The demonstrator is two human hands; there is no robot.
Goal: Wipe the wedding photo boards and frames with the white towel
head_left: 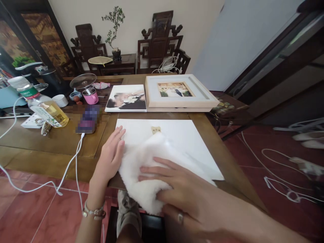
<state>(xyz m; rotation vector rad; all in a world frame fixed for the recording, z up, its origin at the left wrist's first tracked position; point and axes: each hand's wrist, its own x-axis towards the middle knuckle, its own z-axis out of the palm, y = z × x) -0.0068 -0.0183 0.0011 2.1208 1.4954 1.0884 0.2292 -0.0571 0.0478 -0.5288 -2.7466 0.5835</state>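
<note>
A flat white panel [177,135] lies on the wooden table before me, with a small tan piece with dark dots [155,129] on its upper middle. A fluffy white cloth [144,158] covers the panel's near part and hangs over the table's front edge. My right hand [174,182] presses on this cloth, its fingers spread across it and the lower ones tucked into its folds. At the panel's left edge, my left hand [111,155] rests with its fingers stretched out, touching the edge and close beside the cloth.
Beyond the panel lie a photo panel [126,101] and a framed picture [174,79]. A phone [88,119] with a white cable [76,155], a plastic bottle [43,104] and a pink cup [90,97] stand to the left. The table's right edge [235,168] is near.
</note>
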